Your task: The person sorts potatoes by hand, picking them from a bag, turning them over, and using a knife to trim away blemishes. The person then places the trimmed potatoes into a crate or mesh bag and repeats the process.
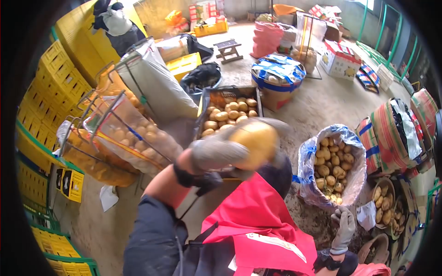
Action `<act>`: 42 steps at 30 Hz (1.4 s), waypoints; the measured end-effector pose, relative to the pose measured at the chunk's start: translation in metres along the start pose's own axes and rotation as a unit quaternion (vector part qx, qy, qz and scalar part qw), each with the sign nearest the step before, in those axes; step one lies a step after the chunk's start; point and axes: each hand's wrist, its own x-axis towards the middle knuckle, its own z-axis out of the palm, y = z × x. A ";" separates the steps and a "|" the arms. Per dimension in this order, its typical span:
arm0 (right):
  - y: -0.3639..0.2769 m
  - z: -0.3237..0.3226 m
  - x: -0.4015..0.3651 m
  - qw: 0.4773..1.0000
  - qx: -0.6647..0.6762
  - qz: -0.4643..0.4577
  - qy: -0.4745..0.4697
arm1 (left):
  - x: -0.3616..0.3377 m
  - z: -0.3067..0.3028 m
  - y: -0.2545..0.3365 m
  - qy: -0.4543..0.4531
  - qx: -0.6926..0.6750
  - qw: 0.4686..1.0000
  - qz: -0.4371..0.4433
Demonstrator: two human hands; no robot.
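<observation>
My left hand [218,152], in a grey glove, is raised near the middle of the view and closed around a large, motion-blurred potato [255,145]. Beyond it, a black crate [261,103] holds many potatoes [222,116]. My right hand [343,230], also gloved, is low at the right with its fingers loosely bent and apart, and nothing visible in it. Just above that hand stands a round container with a clear plastic liner [354,138], partly filled with potatoes [336,165].
Mesh sacks of potatoes [138,138] stand in metal frames at left, beside stacked yellow crates [55,87]. A blue-covered tub [278,71] and a small stool [228,49] are farther back. Striped bags [389,133] and potato baskets [383,202] line the right.
</observation>
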 end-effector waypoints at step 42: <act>0.134 -0.021 0.422 0.806 -0.591 0.029 0.025 | 0.325 -0.012 -0.240 0.203 -0.462 0.850 -0.154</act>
